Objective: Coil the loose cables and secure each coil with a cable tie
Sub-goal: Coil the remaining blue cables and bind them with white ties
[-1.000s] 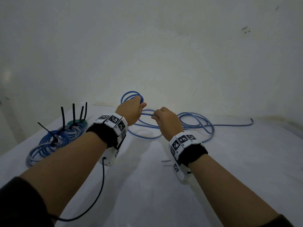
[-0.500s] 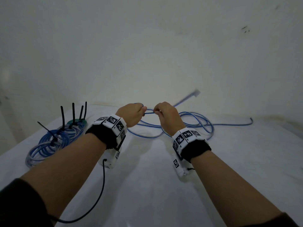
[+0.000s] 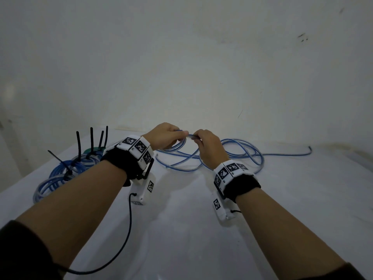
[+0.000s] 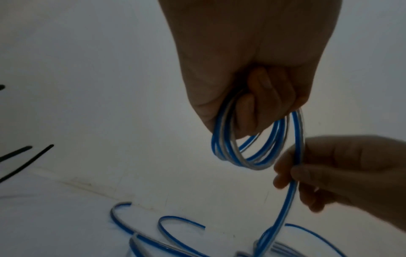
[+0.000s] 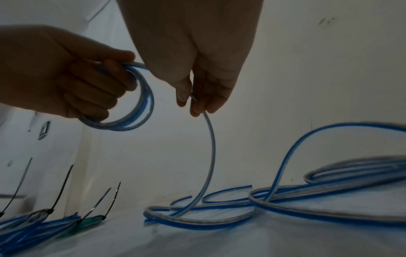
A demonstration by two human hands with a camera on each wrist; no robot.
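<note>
Above a white counter [image 3: 181, 229], the left hand [image 3: 164, 136] has its fingers curled through a small coil [image 4: 252, 153] of blue-and-clear cable, gripping the loops against the palm. Just beside it, the right hand [image 3: 210, 147] pinches a single strand of the same cable [image 5: 209, 147] between thumb and fingertips; that strand curves down to the loose remainder [image 3: 238, 156] sprawled on the counter beyond both hands, 1 end trailing off to the right. At the counter's left edge lie finished coils [image 3: 60, 174], bound with black cable ties [image 3: 91, 142] whose tails stand upright.
</note>
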